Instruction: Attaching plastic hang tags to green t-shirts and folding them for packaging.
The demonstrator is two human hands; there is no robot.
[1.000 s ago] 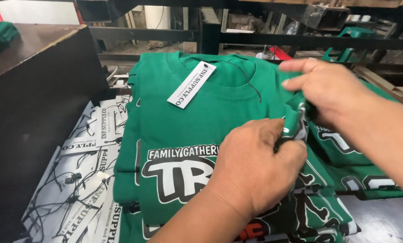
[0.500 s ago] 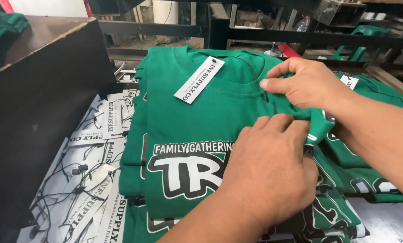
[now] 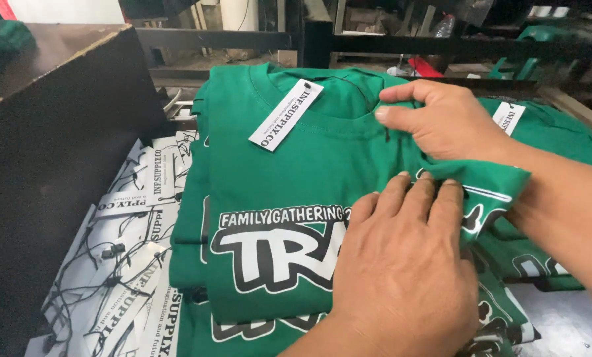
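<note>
Two bare hands fold a green T-shirt on a stack of matching shirts.

The folded green T-shirt (image 3: 289, 192) fills the centre, with a dark board (image 3: 51, 132) at nine o'clock and loose white hang tags (image 3: 120, 264) at seven. The left hand (image 3: 401, 277), at five o'clock, lies flat, fingers spread on the cloth; the right hand (image 3: 451, 119), at two o'clock, pinches the shirt's folded edge. A white tag (image 3: 286, 114) hangs at the collar.

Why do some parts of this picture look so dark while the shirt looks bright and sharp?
In the head view, even light falls on the green shirt, the left hand and the right hand, all in focus. The dark box at left soaks up light, the shelves behind sit in shadow, and the bare table corner shows a soft sheen.
</note>
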